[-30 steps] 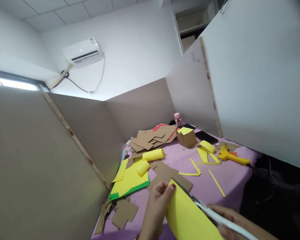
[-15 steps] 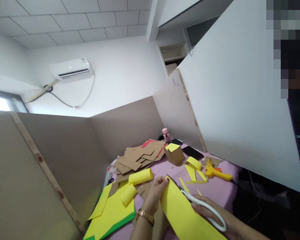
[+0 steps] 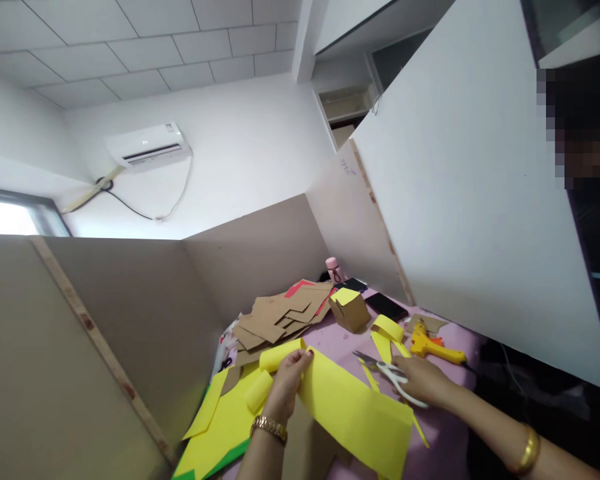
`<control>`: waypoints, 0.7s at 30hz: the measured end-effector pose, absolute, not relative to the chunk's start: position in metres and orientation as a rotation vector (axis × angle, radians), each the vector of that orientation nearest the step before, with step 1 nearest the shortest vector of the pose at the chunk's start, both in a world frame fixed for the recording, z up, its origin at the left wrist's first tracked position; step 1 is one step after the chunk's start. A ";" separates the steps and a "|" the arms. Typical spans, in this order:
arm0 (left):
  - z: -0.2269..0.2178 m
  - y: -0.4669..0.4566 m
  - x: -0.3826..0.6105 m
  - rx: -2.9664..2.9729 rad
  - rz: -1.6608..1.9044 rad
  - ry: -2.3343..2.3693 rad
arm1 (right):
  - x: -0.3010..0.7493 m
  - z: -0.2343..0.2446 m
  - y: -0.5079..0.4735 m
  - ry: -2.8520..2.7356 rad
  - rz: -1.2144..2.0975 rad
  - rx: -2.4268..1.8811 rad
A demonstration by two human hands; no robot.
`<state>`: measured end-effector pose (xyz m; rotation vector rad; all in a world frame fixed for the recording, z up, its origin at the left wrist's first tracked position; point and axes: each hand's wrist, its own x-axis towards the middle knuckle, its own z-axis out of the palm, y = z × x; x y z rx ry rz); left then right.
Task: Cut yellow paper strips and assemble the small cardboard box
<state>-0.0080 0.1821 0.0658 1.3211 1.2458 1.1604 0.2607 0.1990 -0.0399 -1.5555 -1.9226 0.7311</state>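
Yellow sheet [image 3: 353, 410]: held up nearest me, above the table [image 3: 325, 330], gripped at just 1 corner; the other end hangs unsupported, so a quick tug could crease it.
Left hand [image 3: 285, 381]: thumb and fingers pinching that corner; too light and the sheet might slip, too hard and it may dent.
Right hand [image 3: 424, 381]: fingers closed round the white handles of the scissors.
Scissors [image 3: 394, 379]: blades clear of the sheet, just past its upper edge, tips towards the left hand; should the 2 hands drift together, they could nick paper or skin.
Yellow rolls [image 3: 259, 392]: 2, close by the left hand; a stray knuckle might flatten 1.
Glue gun [image 3: 437, 348]: just beyond the right hand, near the table's edge; an outward elbow or wrist could knock it. Hot or cold, I can't tell.
Cardboard box [image 3: 350, 315]: farther back, out of harm's way, I'd judge.
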 end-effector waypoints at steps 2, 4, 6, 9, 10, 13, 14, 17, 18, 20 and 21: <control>0.069 0.173 -0.015 1.295 1.237 1.267 | 0.260 -0.041 0.202 -2.003 0.645 -1.587; 0.071 0.165 -0.022 1.265 1.316 1.284 | 0.261 -0.041 0.202 -2.041 0.598 -1.570; 0.072 0.157 -0.029 1.233 1.387 1.292 | 0.262 -0.038 0.201 -2.026 0.593 -1.523; 0.072 0.145 -0.039 1.175 1.457 1.295 | 0.259 -0.029 0.195 -1.901 0.658 -1.392; 0.072 0.142 -0.042 1.155 1.472 1.295 | 0.255 -0.026 0.191 -1.844 0.708 -1.327; 0.070 0.131 -0.046 1.104 1.526 1.284 | 0.234 -0.021 0.178 -1.688 0.943 -1.086; 0.068 0.128 -0.047 1.093 1.543 1.278 | 0.226 -0.019 0.173 -1.644 1.025 -1.009; 0.060 0.117 -0.049 1.075 1.608 1.269 | 0.207 -0.012 0.159 -1.509 1.164 -0.856; 0.057 0.113 -0.050 1.072 1.636 1.267 | 0.204 -0.008 0.154 -1.464 1.176 -0.825; 0.049 0.106 -0.051 1.065 1.690 1.253 | 0.202 0.000 0.146 -1.392 1.173 -0.773; 0.046 0.103 -0.052 1.062 1.710 1.242 | 0.202 0.004 0.142 -1.366 1.166 -0.751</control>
